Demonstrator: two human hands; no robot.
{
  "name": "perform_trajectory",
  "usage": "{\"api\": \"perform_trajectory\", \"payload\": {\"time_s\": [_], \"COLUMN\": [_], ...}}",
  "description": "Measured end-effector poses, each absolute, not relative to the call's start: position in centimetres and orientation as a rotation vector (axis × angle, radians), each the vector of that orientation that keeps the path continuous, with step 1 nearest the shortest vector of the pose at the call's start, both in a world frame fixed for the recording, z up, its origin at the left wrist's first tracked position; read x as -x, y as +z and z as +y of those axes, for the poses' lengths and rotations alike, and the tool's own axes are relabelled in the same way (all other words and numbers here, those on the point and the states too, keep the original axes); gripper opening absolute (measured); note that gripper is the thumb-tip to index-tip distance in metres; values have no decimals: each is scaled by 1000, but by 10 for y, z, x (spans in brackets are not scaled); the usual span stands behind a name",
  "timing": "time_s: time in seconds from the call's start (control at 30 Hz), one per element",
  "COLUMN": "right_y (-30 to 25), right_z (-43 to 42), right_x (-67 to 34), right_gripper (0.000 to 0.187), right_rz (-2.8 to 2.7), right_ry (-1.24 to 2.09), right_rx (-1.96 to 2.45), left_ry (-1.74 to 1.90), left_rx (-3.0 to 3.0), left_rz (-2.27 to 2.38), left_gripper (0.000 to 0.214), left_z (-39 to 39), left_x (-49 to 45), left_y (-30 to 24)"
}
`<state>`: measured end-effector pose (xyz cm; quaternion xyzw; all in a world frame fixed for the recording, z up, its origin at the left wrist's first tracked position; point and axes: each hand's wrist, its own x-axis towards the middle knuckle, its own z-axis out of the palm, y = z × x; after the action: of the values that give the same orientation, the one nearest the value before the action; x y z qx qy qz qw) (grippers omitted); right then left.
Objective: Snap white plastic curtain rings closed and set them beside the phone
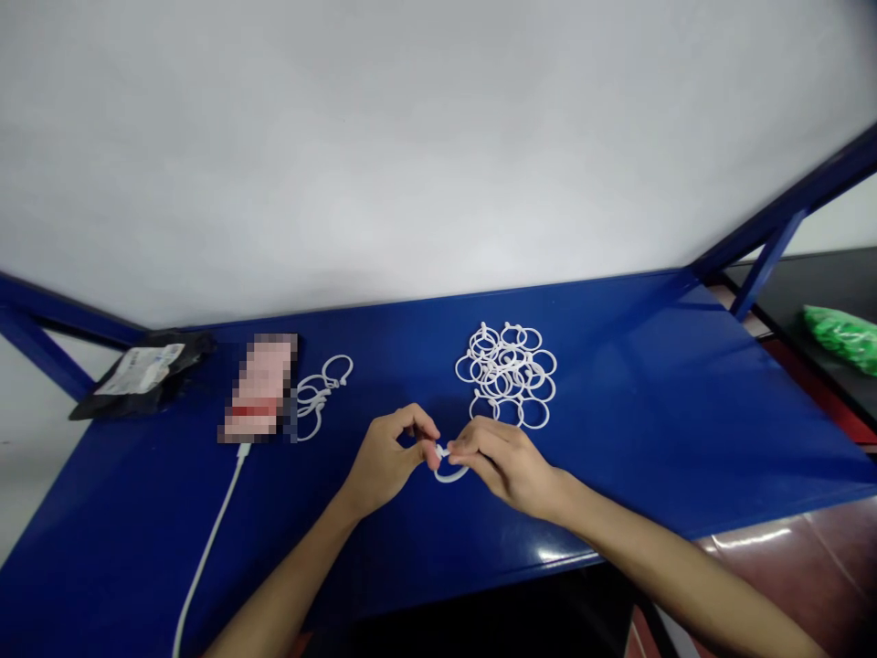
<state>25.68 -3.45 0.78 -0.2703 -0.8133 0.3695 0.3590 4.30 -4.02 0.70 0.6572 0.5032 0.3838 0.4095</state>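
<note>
near the front edge of a blue tabletop point(617, 393), midway between two hands, is a white plastic ring point(450, 477), shaped like a shower-curtain ring, its curve hanging toward the viewer and its small knobbed joint at the top. the left hand point(390, 457) has thumb and forefinger nearly closed on the joint's left side; the right hand point(507, 461) pinches its right side, fingertips together. the fingertips cover much of the joint, so whether it is fastened cannot be told.

the step in hand appears to be working this joint. to do it well, i'd judge, both pinches should sit close to the joint, with the ends lined up and the pressure gentle and even, so that the thin band neither twists nor springs away. a slight tilt would bring the joint into clear sight.

just beyond the right hand lies a pile of similar white rings point(502, 370), many overlapping. farther left, a smaller group of rings point(327, 393) lies beside a blurred-out, phone-like device point(260, 384) with a white cable point(209, 541). at the far left is a black plastic packet point(178, 361) with a pale label.
</note>
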Motion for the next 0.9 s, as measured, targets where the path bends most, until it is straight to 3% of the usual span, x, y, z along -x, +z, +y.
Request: {"api": "perform_trajectory", "payload": {"time_s": [0.33, 0.5, 0.63, 0.73, 0.9], "right_y": [12, 19, 18, 15, 12], "right_z": [-29, -3, 15, 18, 17], "right_x": [-258, -282, -303, -305, -299], "right_gripper": [16, 17, 21, 22, 22], "right_rz": [-2204, -2092, -2219, -2305, -2322], "right_ry": [750, 527, 503, 491, 459], "right_rx": [595, 976, 1101, 1087, 1119], "left_ry": [932, 961, 547, 384, 416], "left_rx": [-1897, -2249, -2283, -2260, -2259], "left_rz": [1207, 1847, 2436, 2479, 2447], "left_gripper": [39, 23, 35, 34, 27], "left_z": [-36, -22, -12, -10, -9], "left_x": [-42, -14, 13, 23, 25], "left_y": [10, 2, -6, -10, -12]}}
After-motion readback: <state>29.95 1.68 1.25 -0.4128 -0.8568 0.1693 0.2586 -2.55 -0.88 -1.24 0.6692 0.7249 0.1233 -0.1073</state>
